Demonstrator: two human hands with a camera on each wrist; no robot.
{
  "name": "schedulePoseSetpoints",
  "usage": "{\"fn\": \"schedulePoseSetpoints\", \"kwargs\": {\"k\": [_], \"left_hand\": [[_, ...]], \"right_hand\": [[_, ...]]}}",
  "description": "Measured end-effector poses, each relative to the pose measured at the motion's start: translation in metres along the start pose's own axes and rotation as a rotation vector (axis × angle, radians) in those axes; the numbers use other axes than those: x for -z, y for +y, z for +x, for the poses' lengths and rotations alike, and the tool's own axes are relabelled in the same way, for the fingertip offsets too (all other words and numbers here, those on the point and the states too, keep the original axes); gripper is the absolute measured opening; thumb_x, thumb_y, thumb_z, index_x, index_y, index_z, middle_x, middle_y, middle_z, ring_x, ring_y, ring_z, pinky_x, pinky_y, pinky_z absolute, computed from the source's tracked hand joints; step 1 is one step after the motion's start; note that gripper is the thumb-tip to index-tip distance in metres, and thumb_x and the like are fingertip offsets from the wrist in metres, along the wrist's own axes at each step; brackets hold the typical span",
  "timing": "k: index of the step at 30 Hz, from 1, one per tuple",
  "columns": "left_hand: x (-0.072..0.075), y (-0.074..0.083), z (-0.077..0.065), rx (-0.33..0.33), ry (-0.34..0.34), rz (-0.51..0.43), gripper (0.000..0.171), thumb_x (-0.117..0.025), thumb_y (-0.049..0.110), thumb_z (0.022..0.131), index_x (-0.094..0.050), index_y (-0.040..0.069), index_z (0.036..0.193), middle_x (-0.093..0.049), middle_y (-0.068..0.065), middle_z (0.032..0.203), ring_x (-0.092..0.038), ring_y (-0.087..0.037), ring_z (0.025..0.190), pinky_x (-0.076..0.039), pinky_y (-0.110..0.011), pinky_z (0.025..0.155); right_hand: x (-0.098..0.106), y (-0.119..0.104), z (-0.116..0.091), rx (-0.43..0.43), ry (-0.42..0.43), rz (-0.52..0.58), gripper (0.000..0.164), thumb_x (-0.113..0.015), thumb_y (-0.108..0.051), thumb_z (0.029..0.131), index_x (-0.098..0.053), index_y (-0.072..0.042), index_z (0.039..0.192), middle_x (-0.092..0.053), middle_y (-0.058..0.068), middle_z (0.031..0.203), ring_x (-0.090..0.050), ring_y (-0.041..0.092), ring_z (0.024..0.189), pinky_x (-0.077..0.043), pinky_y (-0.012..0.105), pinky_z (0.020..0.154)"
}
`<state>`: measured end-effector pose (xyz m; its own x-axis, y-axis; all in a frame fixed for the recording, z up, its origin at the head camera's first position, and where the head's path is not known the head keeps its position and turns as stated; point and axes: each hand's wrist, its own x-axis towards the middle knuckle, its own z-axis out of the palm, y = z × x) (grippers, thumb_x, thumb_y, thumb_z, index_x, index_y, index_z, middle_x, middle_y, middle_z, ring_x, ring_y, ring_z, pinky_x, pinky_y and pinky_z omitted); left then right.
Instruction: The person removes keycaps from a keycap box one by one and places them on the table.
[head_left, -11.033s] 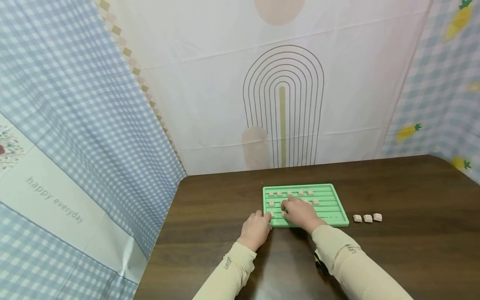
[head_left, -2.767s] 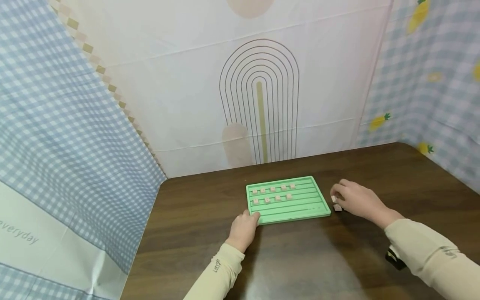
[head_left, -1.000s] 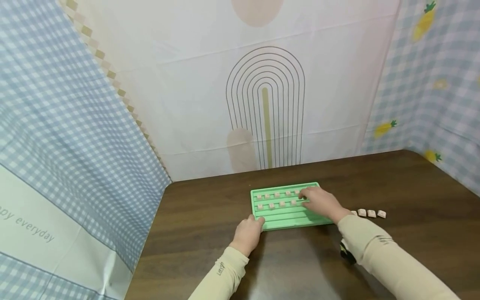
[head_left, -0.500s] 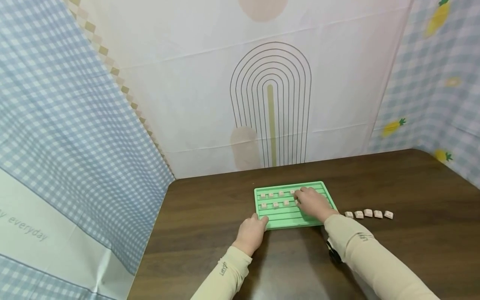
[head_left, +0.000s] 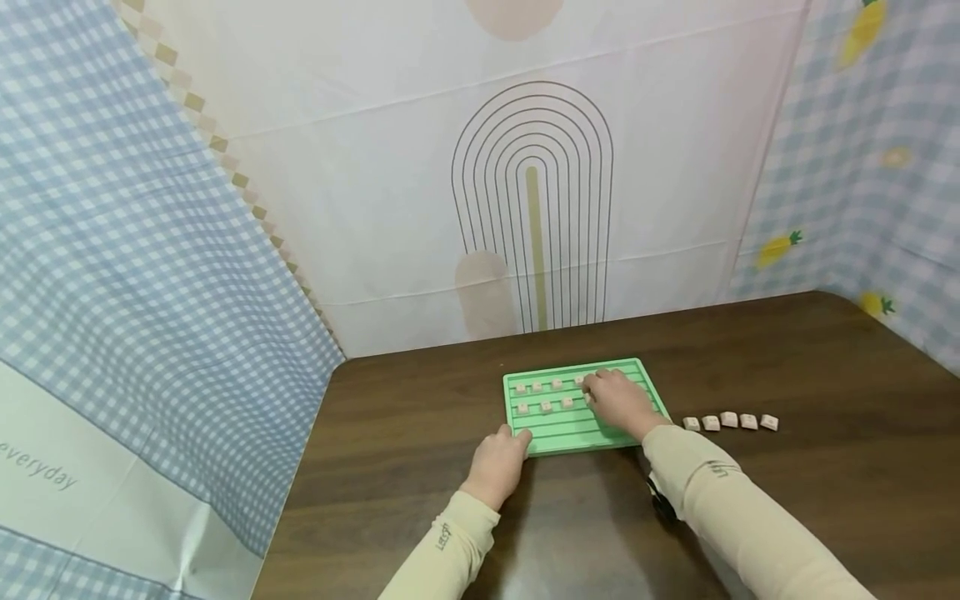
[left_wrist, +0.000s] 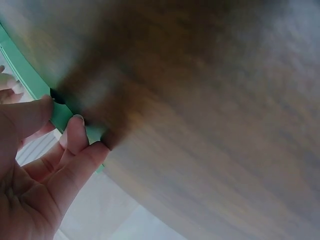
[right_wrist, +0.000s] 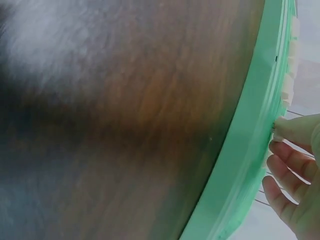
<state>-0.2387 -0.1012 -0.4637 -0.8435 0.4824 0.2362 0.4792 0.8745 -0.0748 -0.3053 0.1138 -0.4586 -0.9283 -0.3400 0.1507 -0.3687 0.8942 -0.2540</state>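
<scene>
The green ridged tray (head_left: 570, 443) lies on the table with two rows of small cream keycaps. Four sides of it show, though my right hand (head_left: 618, 400) covers its right part. That hand reaches over the second row, and thumb and index finger pinch a keycap (right_wrist: 278, 131) at the row's right end, in the right wrist view. A keycap (head_left: 567, 402) stands just left of the fingers; a keycap (head_left: 578, 380) of the back row is partly beside them. My left hand (head_left: 497, 467) grips the tray's near left corner, thumb on top and fingers along the outer edge.
Several loose keycaps (head_left: 730, 419) lie in a row on the brown table (head_left: 405, 467) right of the tray. A white patterned cloth (head_left: 405, 208) hangs behind the table, with blue checked cloth (head_left: 187, 275) at the left.
Third-row keycaps have left the tray since the oldest frame, and the loose row at the right has grown. The right hand has come back from there to the second row. Left hand stays.
</scene>
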Motion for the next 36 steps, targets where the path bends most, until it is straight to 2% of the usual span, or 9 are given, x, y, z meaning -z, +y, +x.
{"fn": "schedulePoseSetpoints", "kwargs": {"k": [4, 9, 13, 17, 21, 26, 29, 36], "left_hand": [[0.000, 0.000, 0.000, 0.004, 0.011, -0.015, 0.005, -0.062, 0.013, 0.083, -0.058, 0.009, 0.083, -0.058, -0.010, 0.071, -0.059, -0.023, 0.059, -0.053, -0.030, 0.048], [0.001, -0.001, 0.000, 0.001, 0.031, -0.012, 0.006, -0.063, 0.013, 0.083, -0.058, 0.010, 0.082, -0.058, -0.010, 0.070, -0.059, -0.023, 0.059, -0.053, -0.030, 0.048], [0.003, -0.003, -0.001, -0.004, 0.040, -0.002, 0.007, -0.063, 0.014, 0.083, -0.058, 0.009, 0.082, -0.058, -0.010, 0.069, -0.059, -0.023, 0.059, -0.053, -0.029, 0.048], [0.002, -0.002, -0.001, 0.002, 0.029, 0.000, 0.007, -0.063, 0.014, 0.083, -0.058, 0.009, 0.083, -0.059, -0.010, 0.070, -0.060, -0.022, 0.060, -0.053, -0.029, 0.048], [0.001, -0.001, 0.000, 0.004, 0.010, 0.002, 0.006, -0.062, 0.015, 0.084, -0.059, 0.010, 0.085, -0.060, -0.010, 0.071, -0.060, -0.022, 0.060, -0.053, -0.029, 0.049], [-0.002, 0.001, 0.002, -0.001, 0.015, 0.021, 0.007, -0.062, 0.016, 0.084, -0.060, 0.010, 0.086, -0.060, -0.010, 0.071, -0.060, -0.021, 0.061, -0.053, -0.029, 0.049], [-0.003, 0.001, 0.002, -0.003, 0.015, 0.026, 0.007, -0.062, 0.016, 0.084, -0.060, 0.010, 0.086, -0.060, -0.010, 0.071, -0.060, -0.021, 0.061, -0.053, -0.029, 0.050], [-0.004, 0.001, 0.001, 0.009, 0.023, 0.022, 0.008, -0.062, 0.017, 0.084, -0.058, 0.010, 0.084, -0.059, -0.010, 0.071, -0.060, -0.022, 0.059, -0.053, -0.029, 0.048]], "right_hand": [[0.013, 0.003, -0.006, 0.034, 0.042, 0.032, 0.020, -0.056, -0.011, 0.088, -0.064, -0.003, 0.103, -0.066, 0.016, 0.102, -0.059, 0.031, 0.093, -0.053, 0.046, 0.073], [0.044, 0.014, -0.024, 0.061, 0.074, 0.010, 0.018, -0.059, -0.015, 0.087, -0.064, -0.007, 0.102, -0.065, 0.011, 0.099, -0.058, 0.027, 0.089, -0.052, 0.043, 0.067], [0.068, 0.030, -0.043, 0.044, 0.088, -0.022, 0.018, -0.059, -0.015, 0.087, -0.063, -0.007, 0.102, -0.065, 0.011, 0.096, -0.058, 0.025, 0.084, -0.051, 0.041, 0.061], [0.080, 0.050, -0.067, 0.010, 0.071, -0.028, 0.016, -0.059, -0.016, 0.086, -0.064, -0.008, 0.100, -0.064, 0.009, 0.092, -0.056, 0.022, 0.076, -0.047, 0.038, 0.055], [0.074, 0.072, -0.093, -0.028, 0.051, -0.024, 0.009, -0.060, -0.017, 0.085, -0.064, -0.012, 0.092, -0.061, 0.004, 0.085, -0.053, 0.018, 0.071, -0.044, 0.035, 0.053], [0.056, 0.091, -0.117, -0.068, 0.002, -0.024, 0.008, -0.064, -0.014, 0.081, -0.063, -0.012, 0.089, -0.061, 0.002, 0.082, -0.054, 0.018, 0.070, -0.044, 0.036, 0.051], [0.047, 0.095, -0.123, -0.072, -0.025, -0.034, 0.011, -0.065, -0.012, 0.079, -0.063, -0.011, 0.090, -0.061, 0.003, 0.082, -0.053, 0.016, 0.067, -0.044, 0.036, 0.050], [0.037, 0.090, -0.124, -0.066, -0.005, -0.106, 0.009, -0.067, -0.010, 0.076, -0.063, -0.012, 0.085, -0.063, 0.005, 0.082, -0.055, 0.016, 0.067, -0.043, 0.032, 0.047]]}}
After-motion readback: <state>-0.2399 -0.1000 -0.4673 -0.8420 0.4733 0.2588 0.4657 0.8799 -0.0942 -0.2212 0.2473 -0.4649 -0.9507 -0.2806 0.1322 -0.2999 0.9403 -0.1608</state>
